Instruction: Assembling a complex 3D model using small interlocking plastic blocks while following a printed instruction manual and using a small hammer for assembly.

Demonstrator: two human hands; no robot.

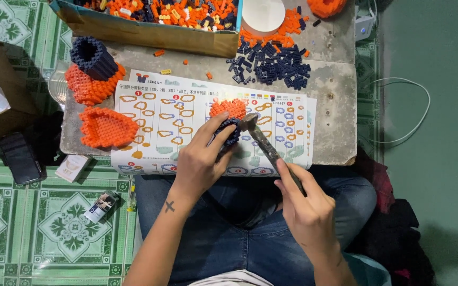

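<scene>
Left hand (200, 161) pinches one orange-and-navy brick piece (229, 119); right hand (308, 209) grips one hammer (263, 140).

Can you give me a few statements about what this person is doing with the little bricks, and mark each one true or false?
1. The left hand holds an orange-and-navy brick piece on the instruction sheet. True.
2. The right hand holds scissors. False: it holds a small hammer.
3. The loose navy bricks lie in a pile on the board. True.
4. The cardboard box holds only green bricks. False: mostly orange, with some dark ones.
</scene>
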